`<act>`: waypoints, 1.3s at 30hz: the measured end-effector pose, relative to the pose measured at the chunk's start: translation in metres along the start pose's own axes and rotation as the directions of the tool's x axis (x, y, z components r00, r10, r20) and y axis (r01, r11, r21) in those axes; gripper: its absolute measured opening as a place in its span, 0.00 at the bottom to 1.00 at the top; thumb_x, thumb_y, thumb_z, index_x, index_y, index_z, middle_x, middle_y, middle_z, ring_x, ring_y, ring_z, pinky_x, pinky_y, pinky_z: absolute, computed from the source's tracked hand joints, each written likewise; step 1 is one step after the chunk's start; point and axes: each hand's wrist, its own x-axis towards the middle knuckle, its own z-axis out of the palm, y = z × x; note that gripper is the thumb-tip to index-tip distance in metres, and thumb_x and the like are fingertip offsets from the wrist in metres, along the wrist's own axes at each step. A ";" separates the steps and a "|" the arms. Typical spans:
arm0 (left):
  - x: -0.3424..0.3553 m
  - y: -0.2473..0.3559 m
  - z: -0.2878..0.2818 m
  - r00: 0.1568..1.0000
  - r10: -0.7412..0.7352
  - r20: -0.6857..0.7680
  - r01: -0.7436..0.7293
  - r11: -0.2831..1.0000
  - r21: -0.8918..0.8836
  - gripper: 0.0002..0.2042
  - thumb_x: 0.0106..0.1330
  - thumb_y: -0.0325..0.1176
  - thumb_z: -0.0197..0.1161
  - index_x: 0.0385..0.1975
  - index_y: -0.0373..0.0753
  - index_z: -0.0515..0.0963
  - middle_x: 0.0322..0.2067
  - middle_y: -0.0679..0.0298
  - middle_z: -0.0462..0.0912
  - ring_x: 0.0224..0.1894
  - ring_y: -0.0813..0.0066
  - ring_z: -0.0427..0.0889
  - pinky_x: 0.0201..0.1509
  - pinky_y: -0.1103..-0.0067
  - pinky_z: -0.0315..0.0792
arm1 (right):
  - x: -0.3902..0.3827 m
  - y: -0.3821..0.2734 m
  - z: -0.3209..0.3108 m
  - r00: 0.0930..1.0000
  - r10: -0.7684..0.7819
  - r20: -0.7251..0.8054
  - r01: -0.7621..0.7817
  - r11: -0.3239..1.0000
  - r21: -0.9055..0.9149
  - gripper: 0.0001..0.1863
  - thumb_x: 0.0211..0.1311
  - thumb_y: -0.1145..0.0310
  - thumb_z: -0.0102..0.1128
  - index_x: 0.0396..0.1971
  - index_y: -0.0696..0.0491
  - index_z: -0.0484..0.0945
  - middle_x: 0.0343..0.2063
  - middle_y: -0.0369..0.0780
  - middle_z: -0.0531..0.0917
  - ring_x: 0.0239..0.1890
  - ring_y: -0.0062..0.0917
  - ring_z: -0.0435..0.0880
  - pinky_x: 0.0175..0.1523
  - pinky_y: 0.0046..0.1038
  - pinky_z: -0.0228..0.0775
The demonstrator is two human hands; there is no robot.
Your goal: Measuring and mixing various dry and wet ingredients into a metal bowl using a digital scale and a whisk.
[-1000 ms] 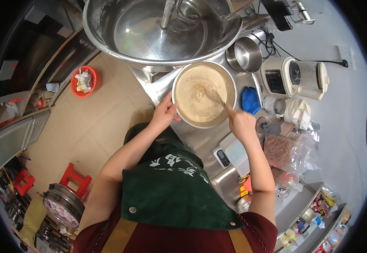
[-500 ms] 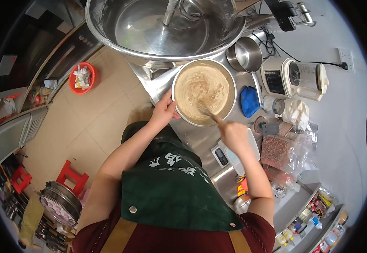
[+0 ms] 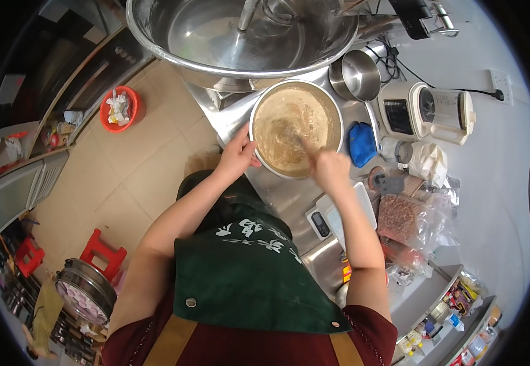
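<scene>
We're mid-mix, as we judge it: tan batter (image 3: 275, 125) part-blended, streaks left to work in. Our R hand (image 3: 332, 171) has fingers wrapped round a stirring utensil (image 3: 305, 144), its head lost in blur; L hand (image 3: 235, 160) touches mixing bowl's (image 3: 337, 125) outer wall, can't tell if it grips. Bowl's on the steel worktop (image 3: 277, 189). Beyond bowl, to R: s/s saucepan (image 3: 361, 74). Straight beyond: mixer tub (image 3: 216, 47) w/ metal bar (image 3: 248, 13). Well off L of bowl: red bin (image 3: 132, 113) w/ crumpled paper (image 3: 118, 108).
</scene>
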 end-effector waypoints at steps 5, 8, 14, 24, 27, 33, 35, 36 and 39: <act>-0.002 0.001 -0.003 1.000 0.009 -0.013 -0.009 1.000 0.012 0.26 0.61 0.23 0.44 0.60 0.40 0.47 0.30 0.61 0.75 0.19 0.82 0.74 0.22 0.86 0.73 | -0.017 0.018 -0.018 0.992 0.056 0.112 -0.046 0.996 -0.081 0.19 0.49 0.68 0.50 0.44 0.41 0.72 0.11 0.42 0.75 0.16 0.34 0.76 0.21 0.35 0.66; -0.001 -0.003 -0.002 1.000 -0.011 -0.021 0.012 0.999 0.039 0.26 0.62 0.24 0.43 0.61 0.44 0.46 0.31 0.61 0.74 0.20 0.82 0.73 0.25 0.86 0.73 | -0.022 0.000 -0.011 0.983 -0.002 0.182 0.008 1.000 -0.029 0.19 0.49 0.68 0.50 0.45 0.39 0.72 0.11 0.42 0.74 0.16 0.34 0.76 0.21 0.35 0.66; -0.001 0.001 -0.003 1.000 0.005 0.002 -0.005 1.000 0.026 0.26 0.62 0.24 0.43 0.61 0.44 0.46 0.31 0.62 0.74 0.20 0.82 0.73 0.24 0.86 0.73 | -0.014 0.026 -0.013 0.991 0.094 0.100 -0.086 0.993 -0.082 0.19 0.50 0.67 0.50 0.45 0.41 0.72 0.11 0.42 0.74 0.15 0.34 0.76 0.21 0.35 0.66; -0.001 0.001 -0.002 1.000 -0.010 -0.003 0.010 0.999 0.033 0.26 0.62 0.24 0.44 0.60 0.44 0.47 0.28 0.62 0.74 0.19 0.82 0.74 0.24 0.85 0.73 | -0.013 0.026 -0.008 0.993 0.116 0.014 -0.115 0.993 -0.039 0.17 0.50 0.68 0.50 0.43 0.42 0.73 0.13 0.43 0.75 0.16 0.35 0.76 0.20 0.35 0.66; -0.002 0.000 -0.002 1.000 -0.022 -0.017 0.023 0.999 0.046 0.27 0.62 0.24 0.43 0.61 0.47 0.46 0.29 0.62 0.74 0.20 0.81 0.74 0.25 0.85 0.73 | -0.037 0.010 -0.007 0.991 -0.001 0.133 -0.001 1.000 0.015 0.18 0.51 0.67 0.51 0.44 0.39 0.73 0.15 0.43 0.76 0.17 0.34 0.76 0.22 0.36 0.67; -0.003 -0.001 -0.003 1.000 -0.013 -0.003 0.013 0.999 0.032 0.27 0.61 0.23 0.44 0.60 0.42 0.47 0.27 0.62 0.74 0.19 0.82 0.74 0.22 0.85 0.73 | -0.016 0.027 -0.003 0.995 0.090 0.051 -0.087 0.994 -0.060 0.18 0.51 0.67 0.51 0.44 0.41 0.73 0.13 0.43 0.75 0.15 0.35 0.75 0.20 0.34 0.65; 0.000 0.001 -0.002 1.000 -0.008 -0.017 0.008 0.999 0.044 0.27 0.61 0.23 0.44 0.60 0.42 0.47 0.27 0.62 0.74 0.19 0.82 0.74 0.22 0.85 0.73 | -0.035 0.026 -0.010 0.985 0.077 0.157 -0.073 0.997 -0.027 0.17 0.50 0.68 0.51 0.44 0.41 0.74 0.12 0.44 0.74 0.15 0.36 0.75 0.20 0.35 0.64; -0.002 0.000 -0.001 1.000 0.000 -0.028 0.001 0.999 0.039 0.27 0.61 0.23 0.44 0.60 0.42 0.47 0.27 0.62 0.74 0.19 0.81 0.74 0.22 0.85 0.73 | -0.035 0.021 -0.008 0.984 0.074 0.159 -0.071 0.997 -0.023 0.17 0.50 0.68 0.51 0.44 0.41 0.74 0.12 0.44 0.74 0.15 0.36 0.75 0.20 0.35 0.64; -0.002 0.000 0.001 1.000 0.009 -0.008 -0.009 1.000 0.009 0.27 0.61 0.22 0.44 0.60 0.42 0.46 0.27 0.62 0.74 0.19 0.81 0.74 0.22 0.85 0.73 | -0.018 -0.005 0.007 1.000 -0.009 0.017 0.009 1.000 0.021 0.19 0.49 0.69 0.51 0.45 0.44 0.72 0.12 0.43 0.75 0.14 0.36 0.75 0.19 0.35 0.65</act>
